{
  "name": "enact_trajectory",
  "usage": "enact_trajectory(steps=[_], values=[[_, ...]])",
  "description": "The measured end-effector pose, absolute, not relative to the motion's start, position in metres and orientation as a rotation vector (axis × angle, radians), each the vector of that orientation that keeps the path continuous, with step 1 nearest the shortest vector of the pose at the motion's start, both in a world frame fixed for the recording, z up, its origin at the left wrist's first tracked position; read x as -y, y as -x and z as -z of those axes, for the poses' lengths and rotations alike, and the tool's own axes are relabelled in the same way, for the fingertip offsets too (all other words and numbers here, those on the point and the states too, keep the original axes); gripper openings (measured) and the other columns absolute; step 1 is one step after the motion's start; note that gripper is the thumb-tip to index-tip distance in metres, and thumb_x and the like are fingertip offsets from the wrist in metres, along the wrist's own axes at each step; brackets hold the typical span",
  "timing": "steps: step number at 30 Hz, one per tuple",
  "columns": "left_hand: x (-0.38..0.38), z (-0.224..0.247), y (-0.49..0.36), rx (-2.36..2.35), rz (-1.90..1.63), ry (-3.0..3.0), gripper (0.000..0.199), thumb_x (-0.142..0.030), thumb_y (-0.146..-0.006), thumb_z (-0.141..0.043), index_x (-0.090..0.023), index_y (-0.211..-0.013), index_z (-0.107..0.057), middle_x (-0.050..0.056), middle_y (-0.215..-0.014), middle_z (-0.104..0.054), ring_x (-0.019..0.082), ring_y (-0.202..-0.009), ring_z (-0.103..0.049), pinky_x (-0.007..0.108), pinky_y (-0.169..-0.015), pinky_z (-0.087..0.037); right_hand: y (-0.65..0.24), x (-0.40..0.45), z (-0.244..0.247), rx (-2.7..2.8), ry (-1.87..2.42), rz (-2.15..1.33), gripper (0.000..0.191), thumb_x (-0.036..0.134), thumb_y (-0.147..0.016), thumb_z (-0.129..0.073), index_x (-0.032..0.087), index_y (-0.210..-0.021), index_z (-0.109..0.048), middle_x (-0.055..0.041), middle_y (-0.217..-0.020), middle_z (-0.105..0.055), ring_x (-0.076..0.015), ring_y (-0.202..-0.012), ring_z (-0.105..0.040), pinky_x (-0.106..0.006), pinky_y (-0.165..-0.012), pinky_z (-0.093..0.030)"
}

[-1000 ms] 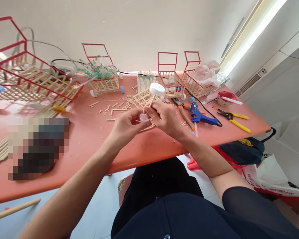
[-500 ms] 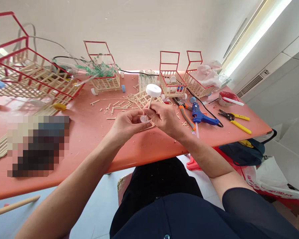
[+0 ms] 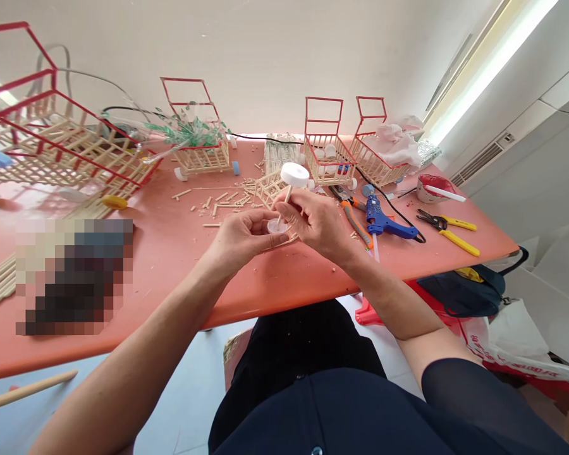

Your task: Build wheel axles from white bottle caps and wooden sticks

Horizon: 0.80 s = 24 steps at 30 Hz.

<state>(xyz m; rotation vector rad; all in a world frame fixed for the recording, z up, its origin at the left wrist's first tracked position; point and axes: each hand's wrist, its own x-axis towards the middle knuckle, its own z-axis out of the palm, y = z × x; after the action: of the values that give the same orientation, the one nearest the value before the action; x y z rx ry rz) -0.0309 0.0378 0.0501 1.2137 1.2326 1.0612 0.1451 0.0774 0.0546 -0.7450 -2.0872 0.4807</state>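
Observation:
Between the thumb and fingers of my left hand (image 3: 241,239) is a small translucent white cap (image 3: 277,226), its hollow side facing up. My right hand (image 3: 315,222) pinches a thin wooden stick (image 3: 288,194). A white bottle cap (image 3: 294,175) sits on the stick's upper end, above my fingers. The lower end of the stick is inside the translucent cap; whether it touches the bottom cannot be made out. Behind my hands, a small wooden lattice frame (image 3: 267,188) lies on the table (image 3: 171,316).
Red-trimmed stick carts (image 3: 329,165) line the back, one bearing green sprigs (image 3: 192,131). Cut stick pieces (image 3: 227,205) lie behind my hands. On the right are orange-handled pliers (image 3: 356,222), a blue glue gun (image 3: 384,222), yellow-handled pliers (image 3: 458,243) and a red-stained bowl (image 3: 436,188).
My right hand has shifted slightly right, with the stick and white cap. The stick now tilts more, and its lower end shows inside the translucent cap.

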Motion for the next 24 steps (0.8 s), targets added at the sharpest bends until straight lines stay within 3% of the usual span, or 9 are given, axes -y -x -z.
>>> enact_trajectory(steps=[4,15,24], values=[[-0.038,-0.049,0.032,-1.241,-1.049,-1.212,0.055,-0.038,-0.053,-0.096,-0.015,-0.1,-0.077,-0.008,-0.058,-0.052,0.008,-0.056,-0.045,0.021,-0.053,-0.034,-0.146,-0.078,-0.054,2.093,0.756,-0.464,0.054,0.061,-0.114,-0.042,0.019,-0.085,-0.06,-0.0036,-0.085,-0.068,-0.0132,-0.077,-0.059,-0.026,-0.075,-0.042],[-0.042,-0.04,0.036,-1.174,-1.051,-1.36,0.041,-0.042,-0.058,-0.098,-0.019,-0.08,-0.073,-0.006,-0.06,-0.048,0.01,-0.055,-0.044,0.024,-0.051,-0.031,-0.144,-0.081,-0.05,2.107,0.695,-0.49,0.054,0.059,-0.114,-0.04,0.021,-0.078,-0.051,0.0,-0.076,-0.057,-0.0121,-0.071,-0.051,-0.026,-0.072,-0.039],[-0.04,-0.046,0.031,-1.154,-1.062,-1.392,0.046,-0.043,-0.054,-0.102,-0.018,-0.072,-0.068,-0.006,-0.059,-0.05,0.008,-0.055,-0.042,0.022,-0.051,-0.029,-0.143,-0.08,-0.051,2.116,0.753,-0.494,0.06,0.068,-0.112,-0.036,0.022,-0.075,-0.044,0.0021,-0.073,-0.049,-0.0117,-0.069,-0.043,-0.027,-0.07,-0.035]])
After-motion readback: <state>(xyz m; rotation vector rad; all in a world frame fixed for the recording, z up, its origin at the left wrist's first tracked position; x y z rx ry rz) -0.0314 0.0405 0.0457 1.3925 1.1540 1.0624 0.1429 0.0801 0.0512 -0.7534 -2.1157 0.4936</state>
